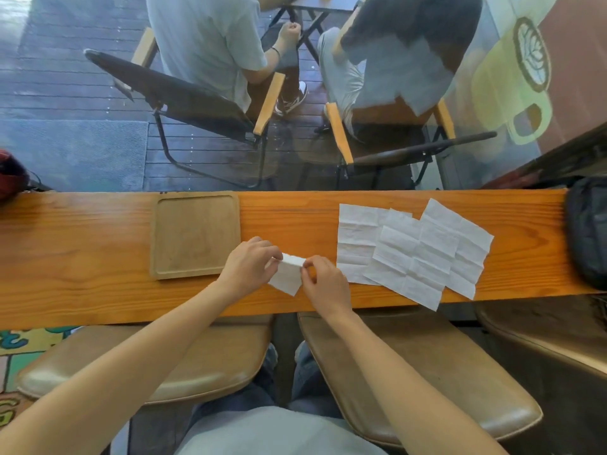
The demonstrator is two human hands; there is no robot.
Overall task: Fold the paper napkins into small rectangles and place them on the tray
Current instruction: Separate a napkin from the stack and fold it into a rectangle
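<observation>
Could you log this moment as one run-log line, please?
left hand + right hand: folding napkin | tray: holds nothing | unfolded napkins: waiting

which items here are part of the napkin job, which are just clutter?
In the job:
left hand
right hand
napkin being folded
unfolded napkins
wooden tray

Lying about:
dark bag
red object at the left edge
</observation>
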